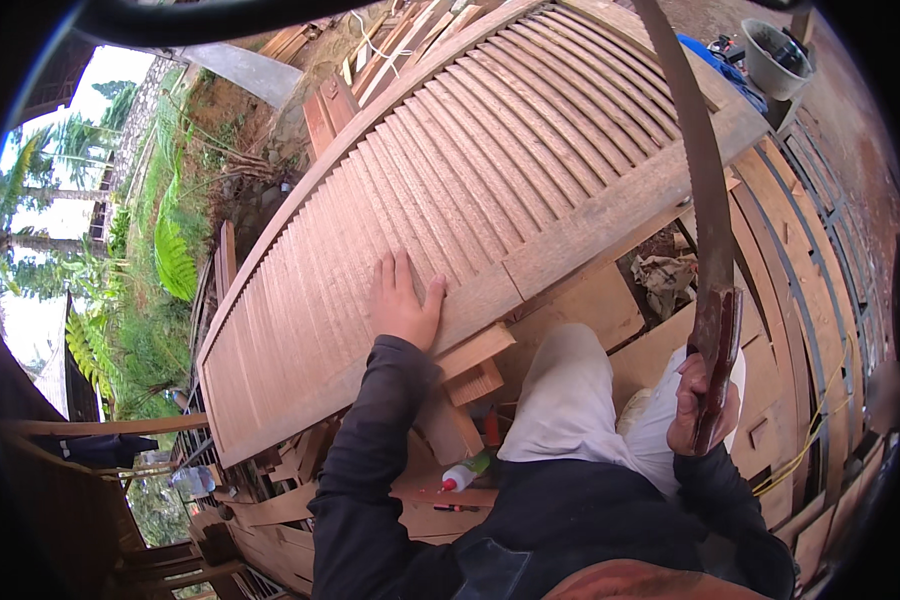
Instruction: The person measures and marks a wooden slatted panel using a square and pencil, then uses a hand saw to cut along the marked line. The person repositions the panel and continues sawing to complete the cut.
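A large wooden louvered shutter (425, 190) lies across the view, its slats running within a plain frame. My left hand (407, 303) rests on it with fingers spread, flat over the slats near the frame's close edge. On the right, my right hand (703, 403) is wrapped round the dark wooden handle of a handsaw (705, 190). The saw's long brown blade points up and away, passing in front of the shutter's right-hand frame in the picture. Whether the blade touches the wood I cannot tell.
Wooden blocks (475, 365) sit under the shutter's near edge. By my body lies a white glue bottle with a red cap (460, 476). Planks (410, 40) are piled beyond the shutter, a grey bucket (775, 60) stands far right, and plants (175, 245) grow at left.
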`<state>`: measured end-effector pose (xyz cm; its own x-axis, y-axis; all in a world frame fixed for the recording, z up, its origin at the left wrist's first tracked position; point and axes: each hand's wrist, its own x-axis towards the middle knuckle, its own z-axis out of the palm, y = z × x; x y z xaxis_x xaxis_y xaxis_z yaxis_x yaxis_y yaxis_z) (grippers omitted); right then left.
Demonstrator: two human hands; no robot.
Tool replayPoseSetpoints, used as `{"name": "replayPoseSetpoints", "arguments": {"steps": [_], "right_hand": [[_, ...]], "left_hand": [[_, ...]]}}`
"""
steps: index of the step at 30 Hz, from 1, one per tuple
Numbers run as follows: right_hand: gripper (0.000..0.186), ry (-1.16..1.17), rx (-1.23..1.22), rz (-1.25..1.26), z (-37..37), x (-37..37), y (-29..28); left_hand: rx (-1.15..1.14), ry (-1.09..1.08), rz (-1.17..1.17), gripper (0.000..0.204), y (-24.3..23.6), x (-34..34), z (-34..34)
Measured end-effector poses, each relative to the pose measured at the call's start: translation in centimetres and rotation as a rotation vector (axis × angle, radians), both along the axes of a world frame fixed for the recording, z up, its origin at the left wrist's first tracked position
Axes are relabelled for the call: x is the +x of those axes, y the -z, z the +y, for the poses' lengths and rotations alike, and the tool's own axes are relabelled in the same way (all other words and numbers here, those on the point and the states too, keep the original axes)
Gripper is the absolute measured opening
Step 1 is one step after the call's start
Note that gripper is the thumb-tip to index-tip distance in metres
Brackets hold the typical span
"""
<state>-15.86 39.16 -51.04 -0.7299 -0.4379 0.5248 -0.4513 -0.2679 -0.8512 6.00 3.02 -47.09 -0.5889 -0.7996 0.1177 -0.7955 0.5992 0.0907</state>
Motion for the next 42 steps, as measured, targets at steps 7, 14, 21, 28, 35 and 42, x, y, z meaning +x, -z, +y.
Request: {"name": "replayPoseSetpoints", "arguments": {"steps": [7,14,21,28,35,42], "right_hand": [[0.033,-0.112,0.443,-0.203,-7.2,-0.9,-10.4],[0.017,-0.256,0.52,-0.221,-18.5,-1.1,-15.0],[0.017,-0.26,0.518,-0.211,-29.3,-1.3,-17.6],[0.019,-0.215,0.54,-0.243,-32.7,-0.2,-18.4],[0.015,-0.216,0.634,-0.265,-33.8,0.4,-19.1],[0.015,-0.2,0.636,-0.261,-33.8,0.5,-18.7]], "left_hand": [[0.133,-0.092,-0.049,0.087,-1.5,-0.7,1.3],[0.213,-0.204,-0.017,0.093,-2.3,-1.2,1.2],[0.297,-0.185,-0.074,0.093,-3.4,-1.7,0.7],[0.333,-0.188,-0.081,0.094,-4.2,-2.1,0.3],[0.42,-0.184,-0.092,0.096,-4.5,-1.9,0.1],[0.438,-0.181,-0.097,0.096,-4.6,-2.0,0.0]]}}
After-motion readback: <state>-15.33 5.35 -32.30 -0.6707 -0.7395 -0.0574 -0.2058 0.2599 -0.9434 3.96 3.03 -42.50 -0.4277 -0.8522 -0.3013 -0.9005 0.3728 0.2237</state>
